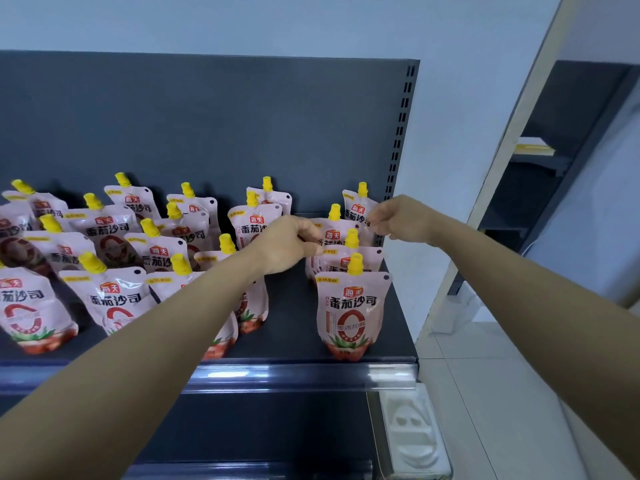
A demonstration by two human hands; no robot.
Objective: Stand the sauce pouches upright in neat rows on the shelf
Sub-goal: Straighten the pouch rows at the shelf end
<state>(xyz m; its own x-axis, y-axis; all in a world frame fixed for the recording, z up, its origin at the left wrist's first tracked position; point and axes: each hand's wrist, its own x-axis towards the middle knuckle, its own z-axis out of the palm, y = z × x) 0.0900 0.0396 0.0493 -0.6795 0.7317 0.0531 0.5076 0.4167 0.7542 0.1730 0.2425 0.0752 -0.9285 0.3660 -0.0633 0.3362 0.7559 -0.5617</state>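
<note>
On the left of the dark shelf (291, 306) the sauce pouches (114, 299) stand in loose rows, several leaning, yellow caps up. The left hand (287, 244) reaches over them. Its fingers (317, 249) are curled against the left edge of the right-hand column, gripping what looks like the second pouch (334, 234) from the back, though the contact is partly hidden. That column runs four deep to the front pouch (351, 306), upright near the shelf lip. The right hand (403, 220) pinches the upper right corner of the rearmost pouch (356, 211) between thumb and fingers, close to the slotted upright (401, 126).
</note>
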